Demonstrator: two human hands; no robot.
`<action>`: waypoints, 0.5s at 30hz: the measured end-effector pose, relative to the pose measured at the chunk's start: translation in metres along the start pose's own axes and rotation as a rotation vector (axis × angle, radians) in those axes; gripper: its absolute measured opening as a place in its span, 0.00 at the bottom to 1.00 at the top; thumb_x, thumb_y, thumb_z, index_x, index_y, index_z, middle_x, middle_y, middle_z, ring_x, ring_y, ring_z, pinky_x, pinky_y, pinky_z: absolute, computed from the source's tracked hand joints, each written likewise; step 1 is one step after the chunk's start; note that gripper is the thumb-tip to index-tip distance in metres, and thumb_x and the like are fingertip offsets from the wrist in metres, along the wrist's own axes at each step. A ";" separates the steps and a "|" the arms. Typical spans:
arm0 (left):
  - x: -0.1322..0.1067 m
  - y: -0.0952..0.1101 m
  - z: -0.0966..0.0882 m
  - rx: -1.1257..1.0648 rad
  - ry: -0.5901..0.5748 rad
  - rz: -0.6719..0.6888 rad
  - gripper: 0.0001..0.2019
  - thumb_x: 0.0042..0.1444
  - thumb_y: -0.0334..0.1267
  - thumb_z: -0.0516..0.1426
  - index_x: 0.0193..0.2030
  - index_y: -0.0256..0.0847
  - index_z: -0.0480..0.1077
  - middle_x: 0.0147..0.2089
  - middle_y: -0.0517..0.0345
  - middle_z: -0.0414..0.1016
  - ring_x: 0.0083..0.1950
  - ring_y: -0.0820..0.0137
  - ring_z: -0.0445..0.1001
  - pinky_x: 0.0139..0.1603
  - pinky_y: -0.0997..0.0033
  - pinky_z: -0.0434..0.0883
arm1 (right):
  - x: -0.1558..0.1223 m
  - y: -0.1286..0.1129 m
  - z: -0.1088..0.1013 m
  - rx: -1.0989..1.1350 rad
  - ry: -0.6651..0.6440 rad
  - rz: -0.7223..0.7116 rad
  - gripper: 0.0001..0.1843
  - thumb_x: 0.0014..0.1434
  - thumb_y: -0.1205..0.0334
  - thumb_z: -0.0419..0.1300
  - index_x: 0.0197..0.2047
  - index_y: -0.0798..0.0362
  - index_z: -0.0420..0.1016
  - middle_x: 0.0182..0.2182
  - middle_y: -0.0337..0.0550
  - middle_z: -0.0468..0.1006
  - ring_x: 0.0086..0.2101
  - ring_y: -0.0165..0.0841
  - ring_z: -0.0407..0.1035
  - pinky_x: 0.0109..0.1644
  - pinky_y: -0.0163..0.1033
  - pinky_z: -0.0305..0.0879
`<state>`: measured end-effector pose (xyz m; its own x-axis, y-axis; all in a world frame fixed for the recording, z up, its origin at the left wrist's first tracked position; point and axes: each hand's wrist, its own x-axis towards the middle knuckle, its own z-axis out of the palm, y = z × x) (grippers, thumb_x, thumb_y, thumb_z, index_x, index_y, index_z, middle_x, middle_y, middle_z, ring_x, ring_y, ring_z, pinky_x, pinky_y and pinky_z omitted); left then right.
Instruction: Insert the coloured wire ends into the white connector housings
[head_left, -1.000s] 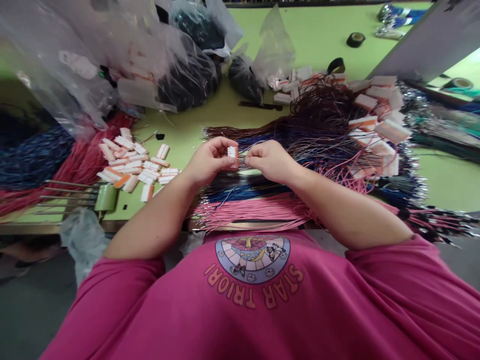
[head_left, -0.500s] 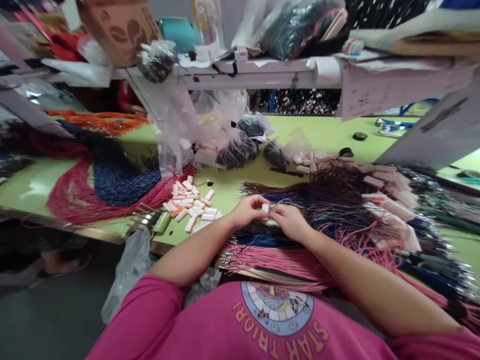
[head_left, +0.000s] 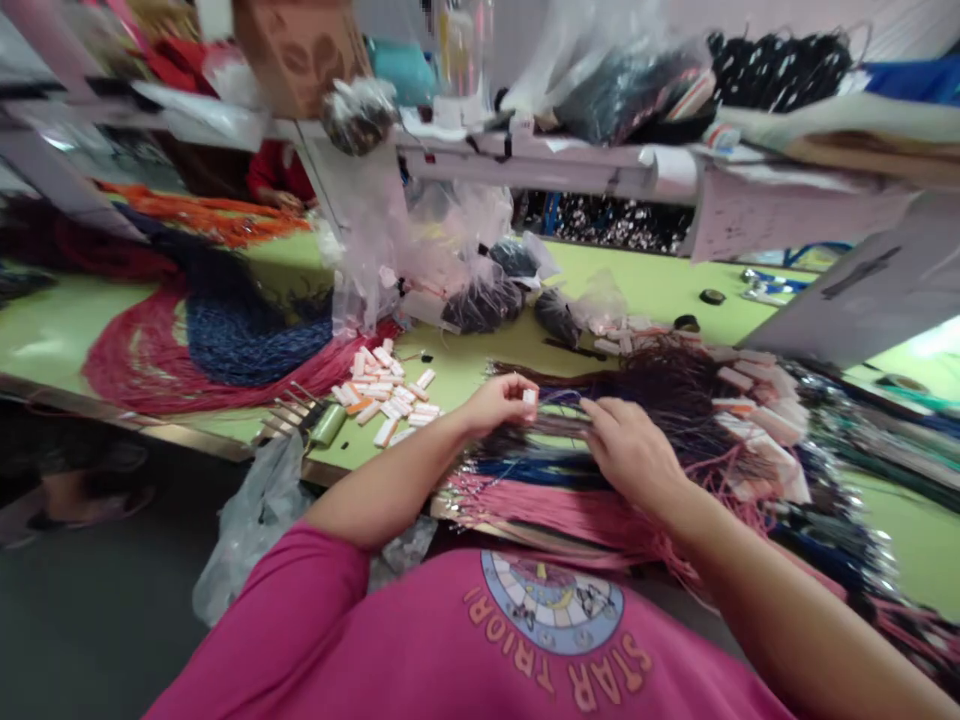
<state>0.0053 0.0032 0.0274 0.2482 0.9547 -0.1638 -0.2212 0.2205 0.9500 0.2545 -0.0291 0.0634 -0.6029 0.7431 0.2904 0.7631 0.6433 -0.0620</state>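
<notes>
My left hand (head_left: pixel 504 402) is closed in a pinch around a small white block (head_left: pixel 529 397), held just above the cords on the bench. A thin bluish cord (head_left: pixel 561 395) runs from near the block to the fingertips of my right hand (head_left: pixel 630 445), which are pinched together on it. Under and around both hands lie bundles of cords: dark brown, blue, and pink cords (head_left: pixel 525 502) nearest me. To the left of my left hand is a loose pile of white and orange blocks (head_left: pixel 386 390).
Red cords (head_left: pixel 142 365) and navy cords (head_left: pixel 240 340) spread over the left bench. A green pronged tool (head_left: pixel 328 425) sits at the front edge. Plastic bags (head_left: pixel 480 290) stand behind; a loaded shelf (head_left: pixel 540 172) crosses above. More white blocks (head_left: pixel 765 415) lie right. A person's hand (head_left: pixel 287 200) shows far left.
My right hand has moved right, away from the white block, and a cord now stretches between the hands. My left hand still holds the block. The view has shifted slightly.
</notes>
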 end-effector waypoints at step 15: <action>0.007 -0.009 -0.007 0.065 0.049 0.024 0.15 0.52 0.20 0.62 0.44 0.38 0.70 0.31 0.64 0.71 0.32 0.75 0.74 0.39 0.67 0.78 | -0.075 -0.024 0.022 0.208 -0.629 -0.302 0.11 0.72 0.63 0.58 0.39 0.55 0.80 0.35 0.46 0.82 0.35 0.35 0.72 0.40 0.40 0.57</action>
<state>0.0020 0.0090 0.0163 0.1968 0.9685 -0.1525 -0.1644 0.1859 0.9687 0.2765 -0.0968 0.0224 -0.8478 0.4523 -0.2770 0.5198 0.8125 -0.2639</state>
